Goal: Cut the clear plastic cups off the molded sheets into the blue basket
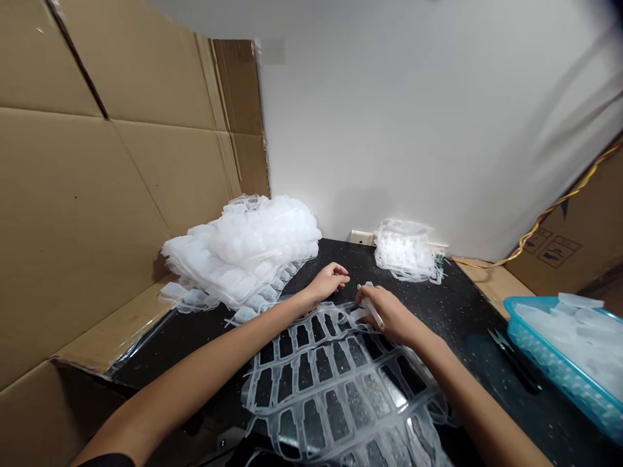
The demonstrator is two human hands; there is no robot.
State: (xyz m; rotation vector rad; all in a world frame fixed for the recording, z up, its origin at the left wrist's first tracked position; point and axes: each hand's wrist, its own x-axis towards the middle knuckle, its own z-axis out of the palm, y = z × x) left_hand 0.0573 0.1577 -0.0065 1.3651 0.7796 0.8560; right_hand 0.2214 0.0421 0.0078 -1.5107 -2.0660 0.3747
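Observation:
A translucent plastic lattice sheet (316,395) with rows of rectangular openings spreads in front of me and hangs toward the near side. Over its far edge is my left hand (331,283), fingers loosely bent and slightly apart, with nothing visible in them. My right hand (387,312) grips a slim white pen-like tool (374,311), which lies slanted across the fingers. Its tip is too small to make out. Beside those fingers a small translucent piece (359,315) shows at the sheet's far edge; whether the hand touches it is unclear.
A large pile of frosted plastic sheets (253,250) stands at the back left, beside cardboard (160,168). Smaller lattice pieces (406,253) are stacked near a wall socket (361,237). On the right are dark-handled tweezers (518,363) and a blue basket (559,363) of translucent pieces.

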